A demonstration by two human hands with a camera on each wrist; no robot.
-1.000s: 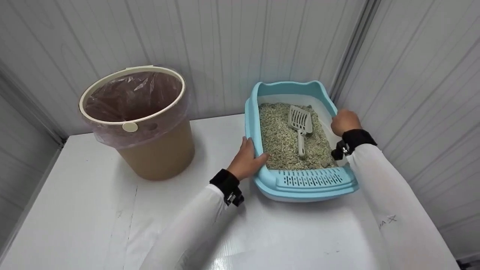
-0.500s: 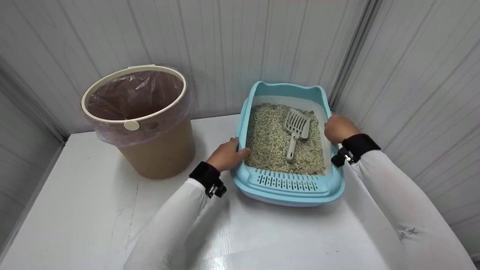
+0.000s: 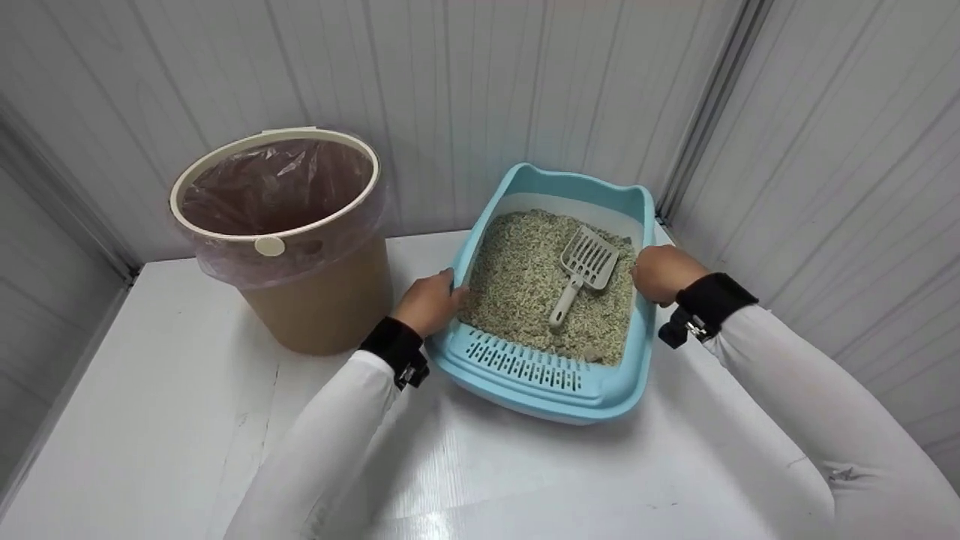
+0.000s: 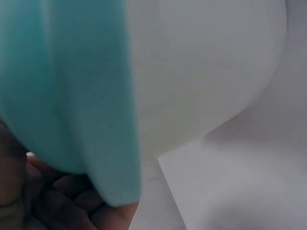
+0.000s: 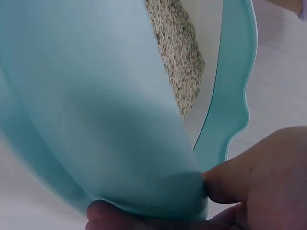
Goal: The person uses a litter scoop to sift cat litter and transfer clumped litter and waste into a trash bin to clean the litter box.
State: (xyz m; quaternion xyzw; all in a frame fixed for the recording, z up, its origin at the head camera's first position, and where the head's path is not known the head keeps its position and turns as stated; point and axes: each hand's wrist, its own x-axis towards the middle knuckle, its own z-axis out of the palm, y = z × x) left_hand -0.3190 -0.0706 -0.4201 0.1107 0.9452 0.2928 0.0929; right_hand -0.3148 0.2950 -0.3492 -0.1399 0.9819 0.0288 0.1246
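A light blue litter box [image 3: 540, 386] filled with pale litter [image 3: 525, 285] sits on the white table [image 3: 150, 420] by the wall corner. A grey slotted scoop [image 3: 581, 271] lies on the litter. My left hand [image 3: 429, 301] grips the box's left rim, and the left wrist view shows fingers [image 4: 72, 206] curled under the blue rim [image 4: 72, 96]. My right hand [image 3: 661, 271] grips the right rim; in the right wrist view the thumb [image 5: 249, 167] and fingers [image 5: 124, 218] pinch the blue edge [image 5: 120, 143].
A tan bin [image 3: 322, 300] lined with a pinkish plastic bag [image 3: 277, 187] stands on the table left of the box, close to my left hand. White panelled walls close in behind and on the right. Bare tabletop stretches toward the front left.
Both hands have slid and turned the litter box leftward, toward the bin; its front end now points to the lower right. The scoop shifted along with it.
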